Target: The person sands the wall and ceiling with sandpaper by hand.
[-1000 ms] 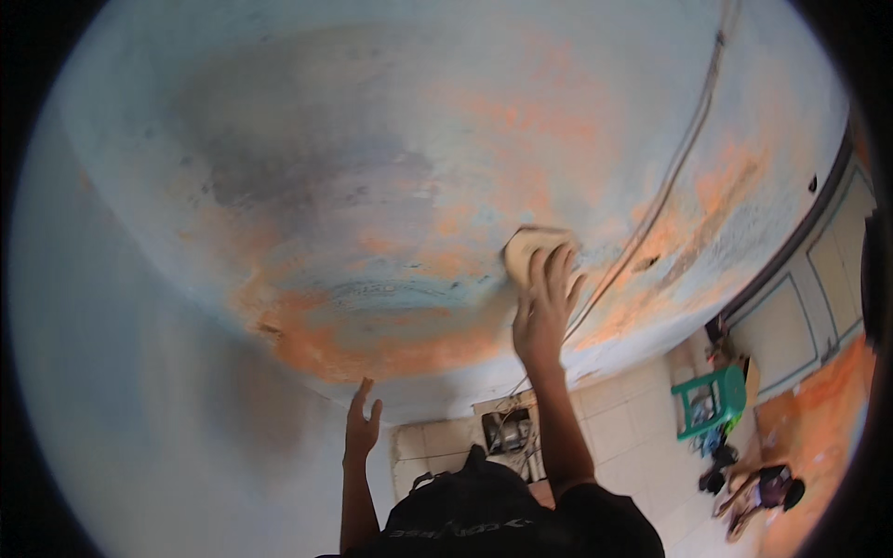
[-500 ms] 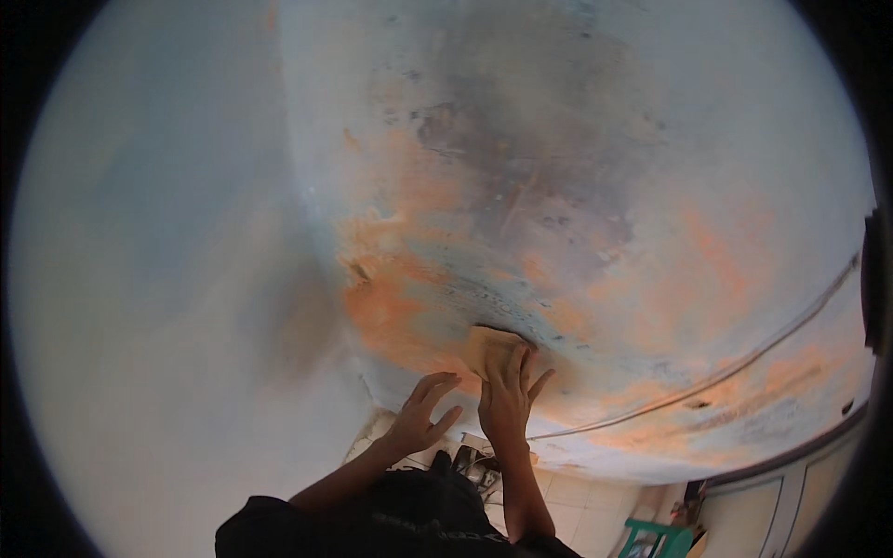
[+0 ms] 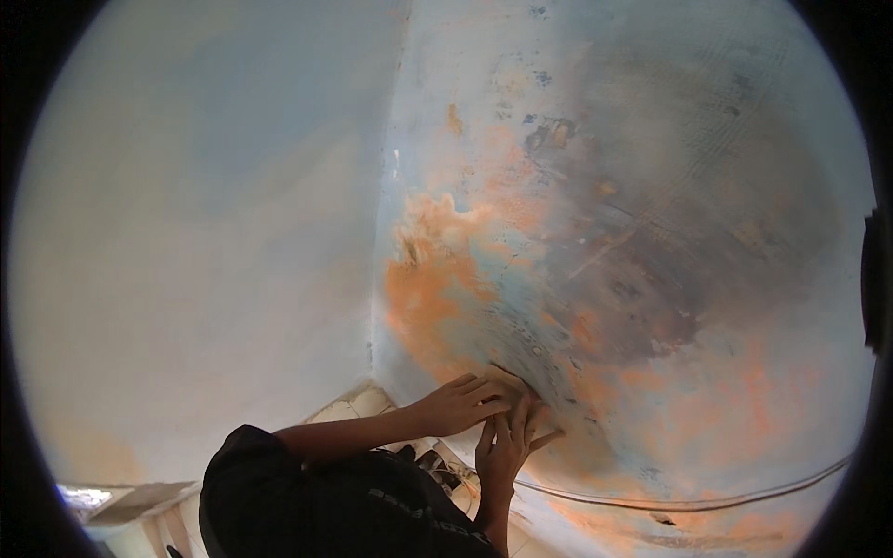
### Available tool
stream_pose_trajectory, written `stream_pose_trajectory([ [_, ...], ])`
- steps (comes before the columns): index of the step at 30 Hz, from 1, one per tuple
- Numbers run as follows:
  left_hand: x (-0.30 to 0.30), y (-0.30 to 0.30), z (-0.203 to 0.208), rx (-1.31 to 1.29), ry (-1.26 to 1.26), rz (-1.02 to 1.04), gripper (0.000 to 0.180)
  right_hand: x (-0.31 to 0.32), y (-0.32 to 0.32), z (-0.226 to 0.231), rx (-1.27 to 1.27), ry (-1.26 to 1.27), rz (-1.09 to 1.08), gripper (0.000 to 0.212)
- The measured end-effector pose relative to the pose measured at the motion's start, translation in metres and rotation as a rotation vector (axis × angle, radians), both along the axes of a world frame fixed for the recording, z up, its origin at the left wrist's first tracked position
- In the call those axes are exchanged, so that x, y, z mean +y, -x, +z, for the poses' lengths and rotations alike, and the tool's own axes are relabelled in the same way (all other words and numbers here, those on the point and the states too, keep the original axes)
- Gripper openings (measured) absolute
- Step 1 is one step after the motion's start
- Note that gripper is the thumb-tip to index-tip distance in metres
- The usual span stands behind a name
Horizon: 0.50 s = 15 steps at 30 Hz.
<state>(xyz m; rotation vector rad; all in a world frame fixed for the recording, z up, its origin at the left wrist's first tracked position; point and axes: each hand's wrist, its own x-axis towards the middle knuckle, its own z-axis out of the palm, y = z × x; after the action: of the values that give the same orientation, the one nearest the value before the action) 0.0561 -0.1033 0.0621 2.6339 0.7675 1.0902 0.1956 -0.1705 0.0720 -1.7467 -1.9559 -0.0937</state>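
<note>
A tan sheet of sandpaper (image 3: 510, 378) lies flat against a worn wall (image 3: 633, 242) of pale blue paint with orange and grey patches. My left hand (image 3: 459, 405) reaches in from the left and presses on the sheet with its fingers laid over it. Just below, my right hand (image 3: 505, 448) comes up from the lower edge, fingers spread on the same sheet. Only the sheet's upper corner and its right edge show past the fingers. Both hands touch each other low on the wall, right of the room corner.
A plain pale wall (image 3: 205, 242) meets the worn one at a corner (image 3: 377, 279). A thin dark cable (image 3: 707, 507) runs along the wall at the lower right. Pale floor tiles (image 3: 358, 402) show beneath my arms, above my dark shirt (image 3: 316, 502).
One second ago my right hand alone pressed the sheet while the left hung free. The left hand has joined it, and the view has swung toward the corner.
</note>
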Motion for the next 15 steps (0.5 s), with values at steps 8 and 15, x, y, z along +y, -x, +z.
stream_pose_trajectory([
  [8, 0.027, -0.018, -0.021, 0.086, -0.132, 0.053, 0.033, -0.011, -0.008, 0.006, 0.083, -0.081, 0.062, 0.026],
  [15, 0.020, -0.033, -0.020, -0.049, -0.218, 0.182, 0.024, -0.016, -0.051, 0.022, 0.276, -0.632, 0.047, 0.021],
])
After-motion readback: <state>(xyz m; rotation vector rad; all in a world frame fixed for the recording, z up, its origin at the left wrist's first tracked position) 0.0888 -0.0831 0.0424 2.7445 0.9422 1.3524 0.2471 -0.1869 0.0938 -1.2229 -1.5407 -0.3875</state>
